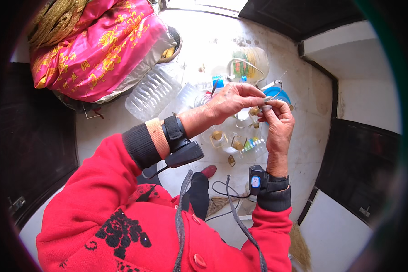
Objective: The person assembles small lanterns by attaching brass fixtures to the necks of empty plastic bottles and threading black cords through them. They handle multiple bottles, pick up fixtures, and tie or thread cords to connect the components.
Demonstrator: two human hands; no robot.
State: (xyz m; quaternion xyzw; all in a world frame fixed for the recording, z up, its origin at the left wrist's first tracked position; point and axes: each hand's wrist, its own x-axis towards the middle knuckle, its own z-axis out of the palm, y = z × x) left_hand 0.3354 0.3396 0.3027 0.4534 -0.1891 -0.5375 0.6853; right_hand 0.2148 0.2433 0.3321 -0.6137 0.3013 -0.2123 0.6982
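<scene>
My left hand [233, 102] reaches in from the left, its thumb and fingers pinched on a thin pale strap [280, 87]. Close beside it, my right hand [279, 120] is closed on the same strap with thumb and forefinger, and the fingertips of both hands nearly meet. Part of the strap curves up in a loop above the fingers; what exactly it is cannot be made out. Below and behind the hands are clear plastic bottles [254, 144] and several handle-like pieces with tan grips [237, 144]. A blue round thing [278, 94] shows just behind the fingertips.
A large clear jug [254, 63] stands beyond my hands on the pale floor. At the left lie a ribbed clear container [154, 93] and a pink satin bundle [104, 50] with a coiled rope [56, 22]. Dark cabinet doors [358, 167] line the right side. A cable hangs by my right wrist.
</scene>
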